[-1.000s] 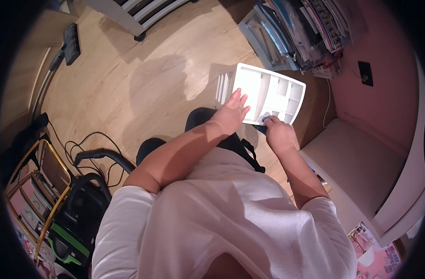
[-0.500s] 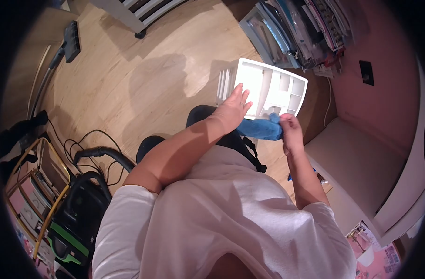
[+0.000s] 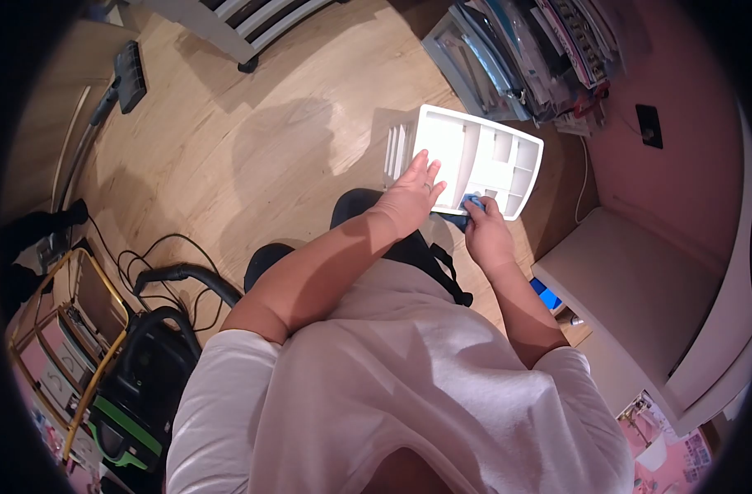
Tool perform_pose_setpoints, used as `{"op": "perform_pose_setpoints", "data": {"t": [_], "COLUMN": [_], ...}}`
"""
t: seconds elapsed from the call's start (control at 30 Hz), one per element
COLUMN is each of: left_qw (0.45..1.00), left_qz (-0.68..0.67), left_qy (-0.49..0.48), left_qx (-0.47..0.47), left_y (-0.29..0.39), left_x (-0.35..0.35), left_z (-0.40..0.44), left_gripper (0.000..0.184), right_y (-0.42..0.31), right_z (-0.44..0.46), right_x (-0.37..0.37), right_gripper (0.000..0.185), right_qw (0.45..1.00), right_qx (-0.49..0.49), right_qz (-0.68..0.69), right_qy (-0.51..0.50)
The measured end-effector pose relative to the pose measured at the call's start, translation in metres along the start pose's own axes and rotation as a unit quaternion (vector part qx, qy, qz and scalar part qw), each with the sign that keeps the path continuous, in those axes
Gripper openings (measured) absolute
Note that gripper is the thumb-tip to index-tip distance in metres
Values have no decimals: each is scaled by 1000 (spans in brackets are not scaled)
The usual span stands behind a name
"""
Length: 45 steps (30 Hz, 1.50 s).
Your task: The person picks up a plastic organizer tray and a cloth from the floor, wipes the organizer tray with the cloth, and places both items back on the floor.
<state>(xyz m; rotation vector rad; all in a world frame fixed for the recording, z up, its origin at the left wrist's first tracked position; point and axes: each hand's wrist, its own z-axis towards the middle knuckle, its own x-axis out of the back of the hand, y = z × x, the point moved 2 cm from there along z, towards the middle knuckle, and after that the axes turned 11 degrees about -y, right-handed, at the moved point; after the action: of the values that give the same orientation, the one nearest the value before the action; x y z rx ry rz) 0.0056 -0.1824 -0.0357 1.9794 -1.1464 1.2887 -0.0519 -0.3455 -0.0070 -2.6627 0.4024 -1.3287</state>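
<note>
A white plastic organizer (image 3: 493, 174) with several compartments stands in front of my legs. My left hand (image 3: 412, 196) lies over its near left edge, fingers stretched and a little spread on the white surface; a ring shows on one finger. The right hand (image 3: 487, 230) is closed around a blue cloth (image 3: 472, 202), with part of it pressed into a small compartment at the near side. More of the cloth hangs over the organizer's near edge, partly hidden by the hand.
Folders and papers (image 3: 541, 62) fill a rack at the back right, beside a pink wall. A grey bench-like surface (image 3: 639, 276) is at the right. On the left are a vacuum cleaner (image 3: 133, 412), its hose (image 3: 182, 269), a floor nozzle (image 3: 130, 76) and a yellow-framed cart (image 3: 78, 329).
My right hand has moved left and inward with the blue cloth, which is now bunched up and reaches into a compartment. The left hand and the organizer have stayed in place.
</note>
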Motion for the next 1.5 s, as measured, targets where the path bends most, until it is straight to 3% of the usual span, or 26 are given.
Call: {"op": "perform_pose_setpoints", "data": {"t": [0.1, 0.3, 0.37, 0.5, 0.6, 0.67, 0.73, 0.83, 1.0, 1.2, 1.4, 1.43, 1.5], "left_qw": [1000, 1000, 1000, 1000, 1000, 1000, 1000, 1000, 1000, 1000, 1000, 1000, 1000], "left_qz": [-16, -15, -9, 5, 2, -5, -8, -19, -3, -10, -6, -11, -3], "left_qy": [2, -4, -9, -15, -10, -7, -5, -8, -18, -19, -10, -7, -8], "left_qx": [1, 0, 0, 0, 4, 6, 6, 7, 2, 2, 4, 5, 3], "left_y": [1, 1, -2, -2, -2, -2, -1, -2, -3, -1, 0, -2, -2], "left_x": [-3, -3, -1, 3, 1, -1, -1, 1, 2, -1, 0, 0, -1], "left_z": [1, 1, 2, -1, 1, 2, 2, 1, 1, 4, 2, 2, 3], "left_gripper": [44, 44, 44, 44, 44, 45, 45, 44, 44, 45, 45, 45, 45], "right_y": [6, 5, 8, 13, 36, 37, 32, -2, -2, -7, -5, 3, 8], "right_z": [12, 28, 30, 0, -26, -26, -20, -6, 9, 12, 19, 19, 10], "right_x": [-8, 9, 15, 34, 47, 50, 47, 45, 24, 16, 2, -2, -2], "right_gripper": [33, 32, 29, 22, 19, 21, 22, 19, 23, 23, 19, 17, 13], "right_qw": [992, 990, 978, 901, 873, 952, 982, 993, 966, 991, 991, 952, 783], "right_qx": [11, -8, -25, -89, -88, 33, 140, 55, 12, -32, -42, -57, -81], "right_qz": [125, 79, 150, 314, 369, 270, 128, -100, -250, -109, 122, 297, 613], "right_qy": [-17, -119, -145, -286, -307, -138, 26, 40, -69, -68, -42, -52, -70]}}
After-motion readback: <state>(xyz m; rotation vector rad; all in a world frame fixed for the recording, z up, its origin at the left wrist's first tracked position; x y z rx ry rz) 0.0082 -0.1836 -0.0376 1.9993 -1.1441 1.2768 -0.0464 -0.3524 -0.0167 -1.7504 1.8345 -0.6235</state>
